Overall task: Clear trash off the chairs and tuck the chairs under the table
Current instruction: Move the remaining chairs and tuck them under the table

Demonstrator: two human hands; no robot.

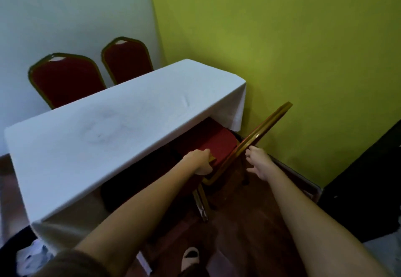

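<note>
A red chair with a gold frame (219, 144) stands at the near right end of the table (112, 133), its seat partly under the white tablecloth. My left hand (200, 160) grips the near edge of that chair's seat frame. My right hand (258, 163) hovers with fingers spread just behind the gold backrest rim (267, 125), not holding it. Two more red chairs (65, 81) (128, 64) sit tucked along the far side of the table. No trash shows on the near chair's seat.
A green wall (303, 59) runs close on the right, a white wall behind. A dark object (366, 179) stands at the right edge. Crumpled white material (32, 253) lies at the lower left. My foot (191, 257) is on the brown floor.
</note>
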